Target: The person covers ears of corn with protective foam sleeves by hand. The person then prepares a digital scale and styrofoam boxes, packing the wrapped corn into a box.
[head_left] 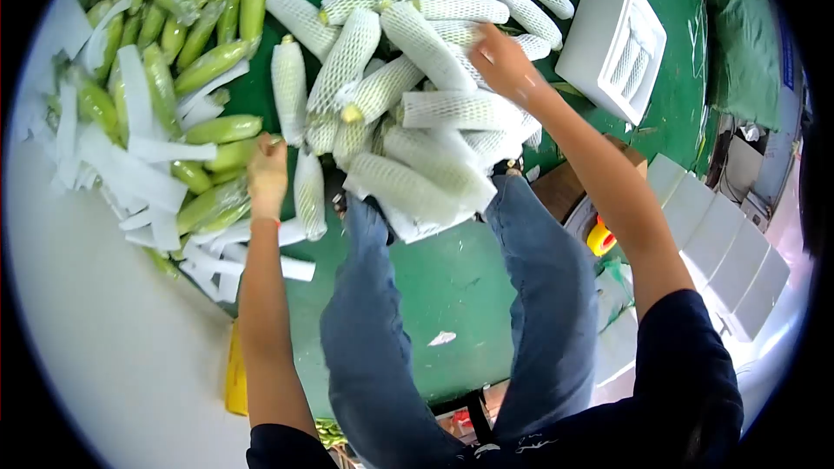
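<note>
My left hand (268,175) is closed at the tip of a green ear (233,155), which looks like corn in its husk under clear film. Beside that hand lies an ear in a white foam net (308,194). My right hand (506,65), its fingers curled and slightly blurred, is over the right side of a heap of netted ears (426,43); what its fingers hold cannot be made out. More foam-netted ears (417,178) lie piled between my feet, some with a pale stub showing at the end.
At the upper left is a pile of unnetted green ears (201,26), with white foam strips (139,174) around it. A white foam box (595,56) holding netted pieces stands at the right, near a green sack (743,48). Lower right are grey-white boxes (717,234) and a yellow-red tape roll (599,237).
</note>
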`<state>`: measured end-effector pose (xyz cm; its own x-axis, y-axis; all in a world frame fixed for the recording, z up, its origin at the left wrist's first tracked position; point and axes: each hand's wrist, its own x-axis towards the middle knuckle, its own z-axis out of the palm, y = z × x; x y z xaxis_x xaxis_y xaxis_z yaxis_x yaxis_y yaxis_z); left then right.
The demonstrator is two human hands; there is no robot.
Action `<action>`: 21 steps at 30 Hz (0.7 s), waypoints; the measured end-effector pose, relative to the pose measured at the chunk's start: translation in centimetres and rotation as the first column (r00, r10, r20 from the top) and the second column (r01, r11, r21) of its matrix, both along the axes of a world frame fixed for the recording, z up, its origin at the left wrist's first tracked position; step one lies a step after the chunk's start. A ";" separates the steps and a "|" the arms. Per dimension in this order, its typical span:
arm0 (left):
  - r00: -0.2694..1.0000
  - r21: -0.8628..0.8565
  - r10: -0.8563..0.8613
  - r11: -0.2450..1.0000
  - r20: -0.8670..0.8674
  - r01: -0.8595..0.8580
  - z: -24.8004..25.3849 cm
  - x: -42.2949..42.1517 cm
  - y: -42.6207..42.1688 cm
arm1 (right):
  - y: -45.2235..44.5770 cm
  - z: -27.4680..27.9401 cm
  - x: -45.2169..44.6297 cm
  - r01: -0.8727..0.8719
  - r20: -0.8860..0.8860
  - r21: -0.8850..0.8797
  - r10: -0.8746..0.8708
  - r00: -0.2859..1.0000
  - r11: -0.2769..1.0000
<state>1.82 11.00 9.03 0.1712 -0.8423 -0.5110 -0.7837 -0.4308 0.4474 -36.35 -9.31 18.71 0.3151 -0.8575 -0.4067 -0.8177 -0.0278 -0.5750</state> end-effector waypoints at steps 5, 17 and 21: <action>0.932 0.178 -0.323 0.920 -0.165 0.350 8.7 3.1 19.2 | 18.1 10.0 -10.1 0.154 -0.182 0.249 -0.110 0.977 0.956; 0.759 0.903 0.628 0.208 0.172 -0.377 36.0 1.5 56.4 | 49.2 13.8 4.6 0.247 0.040 0.777 -0.438 0.898 0.579; 0.986 0.648 -0.018 0.751 -0.168 0.124 36.6 2.1 64.1 | 52.2 11.8 7.4 0.309 0.119 0.776 -0.608 0.785 0.551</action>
<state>3.88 75.12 45.58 0.0061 -0.2988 -0.9543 -0.7747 -0.6048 0.1844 -28.92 42.86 30.47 0.2011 -0.4310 -0.8797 -0.3416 0.8108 -0.4753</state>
